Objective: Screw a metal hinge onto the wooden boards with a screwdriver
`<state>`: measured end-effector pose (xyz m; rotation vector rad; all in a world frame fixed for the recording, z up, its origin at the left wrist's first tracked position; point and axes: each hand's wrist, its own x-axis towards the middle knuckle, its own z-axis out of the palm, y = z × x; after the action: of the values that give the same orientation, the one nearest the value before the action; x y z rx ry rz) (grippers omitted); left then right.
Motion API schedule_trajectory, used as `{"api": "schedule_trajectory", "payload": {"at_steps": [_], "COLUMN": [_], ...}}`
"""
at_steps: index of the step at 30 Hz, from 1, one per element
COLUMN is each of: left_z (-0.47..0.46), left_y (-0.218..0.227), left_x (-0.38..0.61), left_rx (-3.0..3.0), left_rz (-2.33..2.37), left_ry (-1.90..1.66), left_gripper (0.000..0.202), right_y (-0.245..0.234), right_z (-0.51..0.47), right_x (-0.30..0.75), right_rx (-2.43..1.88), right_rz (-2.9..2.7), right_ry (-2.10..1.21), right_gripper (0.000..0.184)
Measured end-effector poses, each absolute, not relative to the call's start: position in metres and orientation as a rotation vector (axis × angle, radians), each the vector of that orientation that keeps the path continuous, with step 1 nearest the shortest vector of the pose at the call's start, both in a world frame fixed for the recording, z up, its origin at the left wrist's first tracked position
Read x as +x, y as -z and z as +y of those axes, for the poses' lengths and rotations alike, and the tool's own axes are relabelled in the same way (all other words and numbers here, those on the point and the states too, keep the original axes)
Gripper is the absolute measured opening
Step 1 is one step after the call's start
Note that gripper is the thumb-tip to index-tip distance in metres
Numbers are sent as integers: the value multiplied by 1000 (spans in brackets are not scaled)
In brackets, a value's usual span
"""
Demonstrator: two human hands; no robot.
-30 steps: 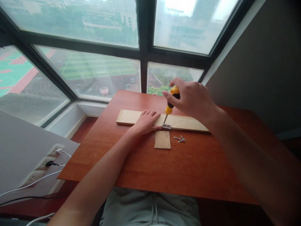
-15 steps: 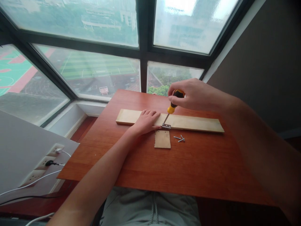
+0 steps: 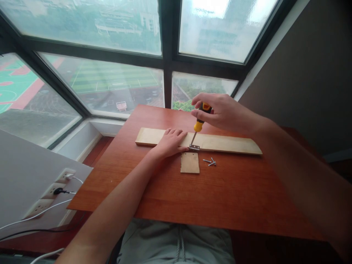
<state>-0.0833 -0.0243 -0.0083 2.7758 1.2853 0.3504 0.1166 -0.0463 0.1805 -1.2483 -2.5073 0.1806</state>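
A long pale wooden board (image 3: 225, 142) lies across the table, with a small metal hinge (image 3: 194, 147) at its near edge. My left hand (image 3: 172, 142) rests flat on the board, fingers stretched out, the thumb close beside the hinge. My right hand (image 3: 217, 110) is closed around the yellow and black handle of a screwdriver (image 3: 198, 126). The screwdriver leans, its tip down at the hinge's left part; the exact contact is too small to tell. Just in front of the hinge lies a small square wooden piece (image 3: 189, 163) with two small holes near its far edge.
Several loose screws (image 3: 211, 162) lie right of the square piece on the reddish-brown table (image 3: 165, 198). Windows (image 3: 118, 80) rise beyond the table. Sockets with plugs and cables (image 3: 59, 190) are on the low wall at the left.
My right hand and the screwdriver handle have shifted slightly left, so the screwdriver stands a bit more upright. The tip stays at the hinge. My left hand and the board have not moved.
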Motion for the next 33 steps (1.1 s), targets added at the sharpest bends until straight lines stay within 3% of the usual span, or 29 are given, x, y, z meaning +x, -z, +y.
{"api": "schedule_trajectory", "payload": {"at_steps": [3, 6, 9, 12, 22, 26, 33], "left_z": [-24, -25, -25, -27, -30, -30, -31], "left_y": [8, 8, 7, 5, 4, 4, 3], "left_x": [-84, -84, -84, -83, -80, -79, -80], "left_rx": [2774, 2773, 2770, 2754, 2733, 2744, 2730], "left_rz": [1287, 1284, 1274, 1286, 1325, 1333, 1330], "left_ry": [-349, -358, -360, -364, -369, -363, -366], "left_gripper": [68, 68, 67, 66, 65, 66, 66], "right_y": [-178, -180, -182, -183, -181, -182, -180], "right_z": [-47, -49, -49, -49, -52, -52, -50], "right_x": [114, 113, 115, 116, 111, 113, 113], "right_rx": [-1376, -1305, -1196, -1175, -1303, -1269, -1390], "right_rz": [-2488, -2530, -2564, -2580, -2513, -2524, -2498], "right_ry": [12, -45, -156, -220, -118, -168, -71], "right_gripper": [35, 29, 38, 29, 28, 40, 31]}}
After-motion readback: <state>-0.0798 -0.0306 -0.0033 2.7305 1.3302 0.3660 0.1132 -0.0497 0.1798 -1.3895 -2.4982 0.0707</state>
